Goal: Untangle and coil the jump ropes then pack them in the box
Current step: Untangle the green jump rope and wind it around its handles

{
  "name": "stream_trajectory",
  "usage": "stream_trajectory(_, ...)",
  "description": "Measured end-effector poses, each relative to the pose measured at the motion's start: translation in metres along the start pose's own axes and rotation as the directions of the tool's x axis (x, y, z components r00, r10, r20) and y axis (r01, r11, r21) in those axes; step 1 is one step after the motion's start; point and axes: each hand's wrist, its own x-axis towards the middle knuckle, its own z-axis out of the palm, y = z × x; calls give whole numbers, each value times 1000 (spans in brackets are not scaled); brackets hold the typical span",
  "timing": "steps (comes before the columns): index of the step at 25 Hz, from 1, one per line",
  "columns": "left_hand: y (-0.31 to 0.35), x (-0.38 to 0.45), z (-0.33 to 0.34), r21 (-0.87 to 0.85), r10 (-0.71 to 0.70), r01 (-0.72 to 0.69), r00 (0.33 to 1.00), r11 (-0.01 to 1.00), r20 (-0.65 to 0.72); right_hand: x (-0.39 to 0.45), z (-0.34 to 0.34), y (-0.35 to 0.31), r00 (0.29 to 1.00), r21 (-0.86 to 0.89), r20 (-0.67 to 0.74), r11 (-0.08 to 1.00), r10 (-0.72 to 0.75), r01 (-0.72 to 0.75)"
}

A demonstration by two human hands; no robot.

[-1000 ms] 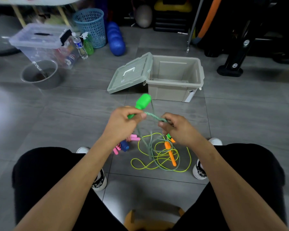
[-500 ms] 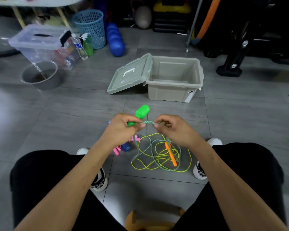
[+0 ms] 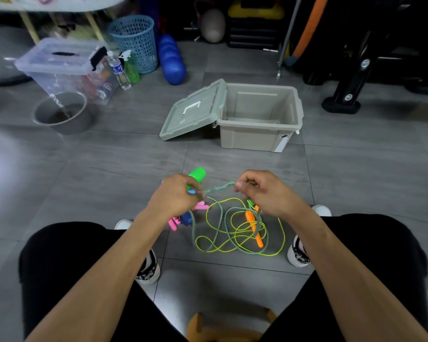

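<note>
Fingers of both my hands are curled: the left hand (image 3: 174, 197) grips the bright green handle (image 3: 197, 176), whose rounded end sticks up and away past my knuckles, and the right hand (image 3: 262, 191) pinches the green braided rope (image 3: 219, 188) between thumb and forefinger. A short stretch of that rope sags slightly between the two hands, held above the floor.

Biggest of the task's things is the beige box (image 3: 260, 119), standing on the grey tiled floor (image 3: 109, 169) well beyond my hands, open and bare inside as far as I can see. Its grey-green lid (image 3: 193, 114) with a white handle hangs tilted off the box's left side, its lower edge on the floor.

Below my hands, between my shoes, the ropes lie in one loose tangle. I see the green braided rope dropping from my left hand in wide loops, dull and speckled, thicker than the neon yellow cord (image 3: 235, 239) that weaves through it in many thin overlapping curls. An orange handle (image 3: 253, 227) lies slanted in the middle of the tangle, crossed by the green rope. Just left of the loops, partly hidden under my left hand, sit pink handles (image 3: 174, 222) and a small blue piece (image 3: 186, 218); I cannot tell how they join.
</note>
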Motion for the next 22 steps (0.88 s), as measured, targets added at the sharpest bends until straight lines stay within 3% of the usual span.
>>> stream_trajectory(2, 7, -3, 6, -103, 125, -116, 989, 988, 79, -1, 0, -4, 999, -10, 30, 999, -44, 45)
stream_trajectory(5, 20, -7, 15, -276, 267, -257, 964, 926, -2, -3, 2, -6, 995, 14, 72, 998, -67, 66)
stream_trajectory(9, 14, 0, 17, -154, 314, -357, 917, 922, -244, -3, -1, -1, 999, -3, 40, 1000, 9, -8)
stream_trajectory(11, 8, 7, 8, -89, 244, -290, 907, 953, -344, -3, -6, 2, 999, -40, -28, 998, 41, -42)
stream_trajectory(14, -8, 16, 6, 44, 67, -59, 974, 997, -217, -3, -13, 0, 992, -104, -121, 993, 42, -55)
stream_trajectory(16, -12, 18, 12, 49, 33, -30, 998, 998, -56, -4, -12, -2, 995, -112, -100, 993, 17, -28)
stream_trajectory(22, 16, -1, 21, -310, 362, -346, 932, 885, -9, -5, 0, -5, 997, -81, -17, 994, -72, 70)
